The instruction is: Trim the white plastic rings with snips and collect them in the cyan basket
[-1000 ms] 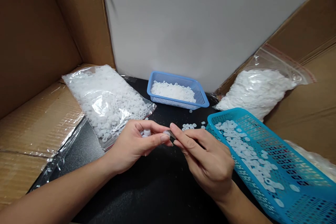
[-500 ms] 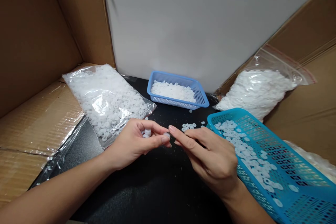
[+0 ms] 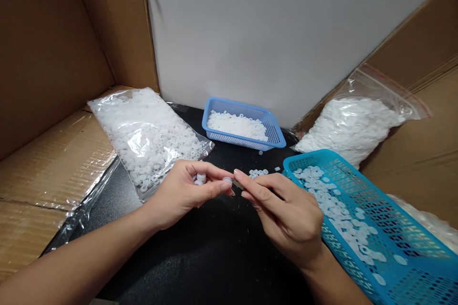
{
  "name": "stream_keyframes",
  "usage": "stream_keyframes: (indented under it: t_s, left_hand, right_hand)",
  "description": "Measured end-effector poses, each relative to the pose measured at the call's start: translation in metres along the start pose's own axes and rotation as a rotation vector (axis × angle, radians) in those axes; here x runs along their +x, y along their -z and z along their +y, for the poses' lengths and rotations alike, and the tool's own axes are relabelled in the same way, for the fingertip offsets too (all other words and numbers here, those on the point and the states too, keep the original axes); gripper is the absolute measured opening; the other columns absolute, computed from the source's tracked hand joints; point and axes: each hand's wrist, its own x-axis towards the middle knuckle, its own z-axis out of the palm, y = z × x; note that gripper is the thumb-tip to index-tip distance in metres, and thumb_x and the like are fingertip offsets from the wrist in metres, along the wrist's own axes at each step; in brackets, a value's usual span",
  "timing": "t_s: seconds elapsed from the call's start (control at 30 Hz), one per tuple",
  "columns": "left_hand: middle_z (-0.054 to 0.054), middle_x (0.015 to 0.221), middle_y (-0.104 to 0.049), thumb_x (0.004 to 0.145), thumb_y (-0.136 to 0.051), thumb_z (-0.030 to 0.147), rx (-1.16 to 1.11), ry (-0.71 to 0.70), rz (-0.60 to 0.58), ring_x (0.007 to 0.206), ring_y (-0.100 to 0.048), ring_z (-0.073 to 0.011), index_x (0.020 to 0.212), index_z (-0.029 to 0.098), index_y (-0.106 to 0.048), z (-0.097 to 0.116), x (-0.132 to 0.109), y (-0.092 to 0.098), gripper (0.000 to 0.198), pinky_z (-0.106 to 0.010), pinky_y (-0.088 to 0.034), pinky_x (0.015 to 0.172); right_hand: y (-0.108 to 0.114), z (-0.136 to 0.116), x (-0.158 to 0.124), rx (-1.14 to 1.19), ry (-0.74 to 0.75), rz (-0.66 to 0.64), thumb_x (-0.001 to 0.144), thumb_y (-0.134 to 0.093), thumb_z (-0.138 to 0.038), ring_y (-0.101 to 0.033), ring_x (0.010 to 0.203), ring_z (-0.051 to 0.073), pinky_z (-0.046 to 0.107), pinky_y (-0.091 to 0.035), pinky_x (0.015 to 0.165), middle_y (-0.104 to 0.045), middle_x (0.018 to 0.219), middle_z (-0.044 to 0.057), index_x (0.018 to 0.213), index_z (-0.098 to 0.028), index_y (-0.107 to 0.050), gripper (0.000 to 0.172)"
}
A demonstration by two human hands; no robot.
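Observation:
My left hand (image 3: 186,193) pinches a small white plastic washer (image 3: 227,180) between thumb and index finger. Several more white washers (image 3: 199,179) are cupped in that palm. Opposite it, my right hand (image 3: 286,207) is closed on a thin, flat, blade-like tool (image 3: 238,184); only its tip shows, touching or nearly touching the washer's edge. The rest of this tool is hidden by the fingers. Behind my right fingertips lies a little pile of washers (image 3: 258,172) on the black tabletop (image 3: 214,257).
A turquoise basket (image 3: 361,171) with scattered white pieces stands at the right. Further back is a blue basket (image 3: 246,144) of small white pieces. A clear bag of white rings (image 3: 153,138) lies left, another full bag (image 3: 350,124) right. Cardboard (image 3: 39,162) and a white panel (image 3: 268,33) surround the table.
My right hand has shifted slightly, and the flat tool's tip now shows between its fingertips and the washer. The left hand keeps its pinch almost in place.

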Motion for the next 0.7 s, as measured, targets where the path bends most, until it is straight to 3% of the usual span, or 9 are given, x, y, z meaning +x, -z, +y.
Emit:
stream_keyframes:
  t_s: [0.2, 0.37, 0.6, 0.7]
  left_hand:
    - [-0.004, 0.073, -0.071, 0.086, -0.077, 0.041, 0.027, -0.004, -0.022, 0.051, -0.039, -0.0048, 0.087, 0.013, -0.081, 0.0004, -0.0002, 0.0002, 0.028, -0.020, -0.026, 0.047]
    - [-0.005, 0.075, -0.073, 0.085, -0.077, 0.033, 0.026, -0.011, -0.011, 0.060, -0.049, -0.0084, 0.087, 0.014, -0.081, 0.0027, -0.0023, -0.0009, 0.020, -0.020, -0.034, 0.054]
    - [-0.004, 0.071, -0.072, 0.085, -0.076, 0.032, 0.016, -0.001, -0.020, 0.054, -0.046, -0.0074, 0.083, 0.013, -0.079, 0.0035, -0.0014, -0.0022, 0.019, -0.020, -0.031, 0.049]
    - [-0.004, 0.071, -0.072, 0.084, -0.076, 0.033, 0.022, 0.000, -0.022, 0.055, -0.047, -0.0078, 0.084, 0.013, -0.079, 0.0028, -0.0011, -0.0021, 0.020, -0.020, -0.032, 0.049]
  right_hand:
    - [-0.0005, -0.0006, 0.0006, -0.023, 0.021, 0.002, 0.095, -0.062, -0.006, -0.061, 0.073, 0.011, 0.024, -0.048, 0.064, -0.068, 0.083, 0.005, 0.126, -0.013, -0.071, 0.033]
    - [-0.0003, -0.0007, 0.0004, -0.024, 0.020, -0.006, 0.095, -0.062, -0.007, -0.061, 0.074, 0.011, 0.023, -0.048, 0.065, -0.068, 0.083, 0.005, 0.132, -0.018, -0.069, 0.039]
    - [-0.0001, -0.0014, 0.0007, -0.019, 0.026, -0.005, 0.094, -0.063, -0.007, -0.062, 0.073, 0.012, 0.023, -0.048, 0.064, -0.068, 0.082, 0.004, 0.141, -0.022, -0.064, 0.050]
    - [0.0000, -0.0016, 0.0006, -0.023, 0.030, -0.010, 0.094, -0.063, -0.006, -0.060, 0.072, 0.011, 0.023, -0.047, 0.065, -0.067, 0.082, 0.005, 0.138, -0.020, -0.066, 0.046]
